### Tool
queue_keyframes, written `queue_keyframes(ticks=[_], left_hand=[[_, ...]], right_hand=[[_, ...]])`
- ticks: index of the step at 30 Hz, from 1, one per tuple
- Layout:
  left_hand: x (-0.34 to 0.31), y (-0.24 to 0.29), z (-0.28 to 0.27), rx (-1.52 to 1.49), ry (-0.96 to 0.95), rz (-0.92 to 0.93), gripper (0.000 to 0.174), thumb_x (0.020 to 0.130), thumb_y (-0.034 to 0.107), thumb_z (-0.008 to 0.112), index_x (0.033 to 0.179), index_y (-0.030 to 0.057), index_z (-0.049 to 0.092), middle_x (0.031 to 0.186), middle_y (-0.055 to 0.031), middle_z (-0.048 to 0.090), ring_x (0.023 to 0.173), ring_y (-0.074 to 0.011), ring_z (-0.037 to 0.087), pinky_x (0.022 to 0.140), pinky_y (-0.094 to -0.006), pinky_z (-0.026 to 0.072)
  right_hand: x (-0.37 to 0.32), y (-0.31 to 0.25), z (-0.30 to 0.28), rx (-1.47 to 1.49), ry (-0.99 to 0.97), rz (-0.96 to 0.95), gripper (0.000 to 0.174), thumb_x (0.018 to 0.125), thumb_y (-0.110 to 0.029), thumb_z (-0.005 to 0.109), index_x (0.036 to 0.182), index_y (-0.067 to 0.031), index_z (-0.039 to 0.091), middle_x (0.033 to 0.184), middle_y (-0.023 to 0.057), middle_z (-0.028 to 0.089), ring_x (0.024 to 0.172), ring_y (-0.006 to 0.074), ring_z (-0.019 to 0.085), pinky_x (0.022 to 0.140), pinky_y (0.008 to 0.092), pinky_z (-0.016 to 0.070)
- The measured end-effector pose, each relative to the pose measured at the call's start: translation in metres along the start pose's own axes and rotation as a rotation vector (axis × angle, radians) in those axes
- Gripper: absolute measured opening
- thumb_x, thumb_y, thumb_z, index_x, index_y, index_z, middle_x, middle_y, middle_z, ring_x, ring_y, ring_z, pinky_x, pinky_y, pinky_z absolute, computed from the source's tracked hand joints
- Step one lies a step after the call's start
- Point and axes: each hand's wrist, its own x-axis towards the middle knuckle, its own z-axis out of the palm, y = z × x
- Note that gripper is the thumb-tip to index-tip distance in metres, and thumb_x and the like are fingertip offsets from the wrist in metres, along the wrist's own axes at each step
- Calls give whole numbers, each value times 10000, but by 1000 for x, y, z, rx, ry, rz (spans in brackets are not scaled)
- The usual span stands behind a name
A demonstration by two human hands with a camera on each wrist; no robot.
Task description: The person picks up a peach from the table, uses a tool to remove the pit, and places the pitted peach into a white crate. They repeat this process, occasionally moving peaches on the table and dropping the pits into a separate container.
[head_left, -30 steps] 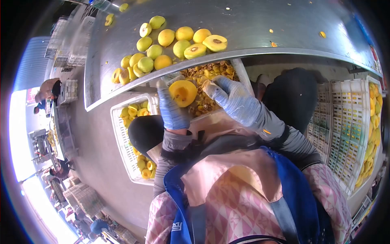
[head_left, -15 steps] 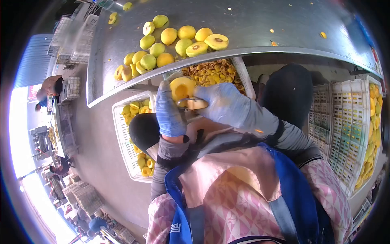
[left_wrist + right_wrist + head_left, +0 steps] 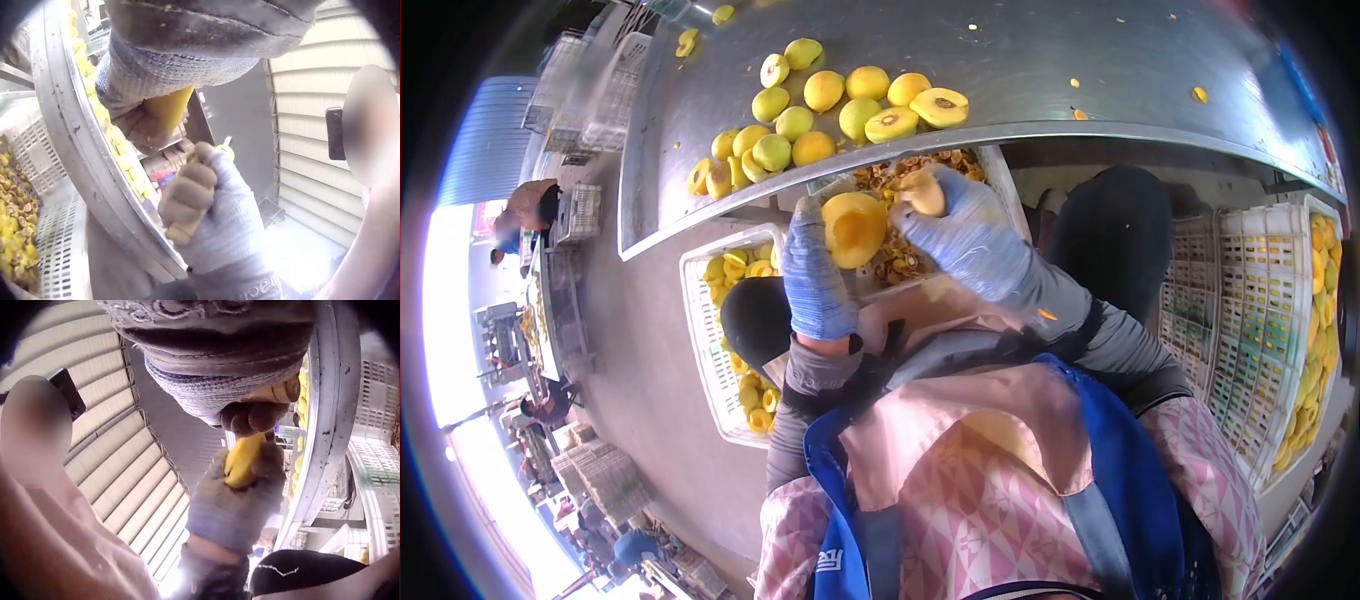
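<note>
My gloved left hand (image 3: 815, 285) holds a yellow peach half (image 3: 855, 230), its cut face and smooth round hollow showing in the head view. In the right wrist view the same peach half (image 3: 244, 459) sits between the thumb and fingers. Just to its right, my gloved right hand (image 3: 970, 240) grips a pitting tool by its wooden handle (image 3: 923, 192). The handle's butt (image 3: 289, 391) sticks out of the fist in the right wrist view. A short bit of metal (image 3: 227, 142) shows beyond the right fist in the left wrist view; the rest of the tool is hidden.
Whole-looking and halved peaches (image 3: 824, 91) lie along the near edge of the metal table (image 3: 1050, 60). Below the hands stands a crate (image 3: 1002, 190) of pits and scraps. Crates of peach halves flank the knees, left (image 3: 700, 340) and right (image 3: 1240, 300).
The right hand came in to the peach half with the tool, then drew back to the right. Brown remains in the hollow are gone, leaving it smoother. The left hand kept its hold.
</note>
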Motion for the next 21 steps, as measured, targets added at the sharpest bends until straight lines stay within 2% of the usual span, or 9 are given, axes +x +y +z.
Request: queue_keyframes(ticks=[3, 5, 7, 8, 11, 14, 15, 17, 21], left_hand=[[-1, 18, -31, 919, -9, 599, 401, 1021, 308, 411, 1180, -1, 610, 1056, -100, 643, 942, -191, 626, 830, -304, 527], [-9, 45, -56, 448, 108, 386, 332, 1002, 191, 407, 1159, -14, 614, 1035, -94, 639, 939, -182, 622, 803, -298, 536], [-15, 73, -109, 1267, 240, 745, 295, 1006, 182, 454, 1126, -27, 626, 1019, -85, 631, 925, -168, 608, 813, -297, 524], [-19, 87, -127, 853, 372, 477, 286, 998, 188, 474, 1072, -25, 650, 1008, -76, 633, 909, -155, 601, 799, -294, 513], [-20, 106, -220, 900, 364, 274, 236, 973, 174, 502, 1027, 39, 688, 953, -69, 664, 908, -121, 601, 796, -280, 503], [11, 110, -260, 2435, -350, 201, 202, 885, 128, 578, 1026, 61, 706, 990, -133, 681, 865, -176, 650, 752, -286, 500], [27, 113, -234, 2436, -347, 209, 202, 885, 128, 578, 1026, 61, 706, 990, -133, 681, 865, -176, 650, 752, -286, 500], [65, 115, -174, 1448, 112, 222, 227, 872, 140, 591, 1040, 35, 702, 971, -133, 679, 850, -202, 649, 755, -303, 501], [191, 103, -103, 1249, 9, 327, 405, 863, 186, 610, 1242, 45, 606, 1036, -166, 665, 910, -239, 655, 829, -327, 500]], right_hand=[[0, -1, -16, -259, -179, 53, 298, 855, -306, 685, 997, -56, 609, 847, 197, 661, 825, 374, 655, 718, 422, 526], [2, -2, -23, -419, -345, 140, 325, 855, -345, 678, 993, -62, 596, 852, 194, 666, 832, 384, 653, 728, 441, 519], [-2, -3, -23, -645, -429, 253, 414, 851, -351, 707, 1118, -55, 597, 940, 159, 676, 874, 329, 666, 777, 391, 520], [-5, 0, -24, -551, -404, 218, 392, 869, -352, 679, 1104, -49, 595, 961, 178, 667, 890, 363, 657, 764, 420, 522], [-10, 5, -25, -583, -370, 113, 335, 891, -321, 651, 1067, -41, 594, 967, 187, 661, 880, 373, 657, 759, 433, 526], [-12, 18, -24, -608, -376, 59, 344, 883, -370, 634, 991, -48, 582, 808, 193, 665, 753, 380, 662, 649, 458, 527], [-12, 19, -23, -607, -423, 93, 348, 882, -373, 633, 986, -45, 585, 782, 199, 662, 743, 383, 662, 650, 458, 528], [-6, 6, -25, -622, -425, 100, 352, 880, -376, 634, 978, -41, 589, 731, 204, 651, 719, 387, 661, 639, 459, 528], [5, -1, -27, -630, -392, 118, 368, 882, -393, 629, 978, -41, 586, 708, 202, 647, 673, 388, 658, 607, 466, 527]])
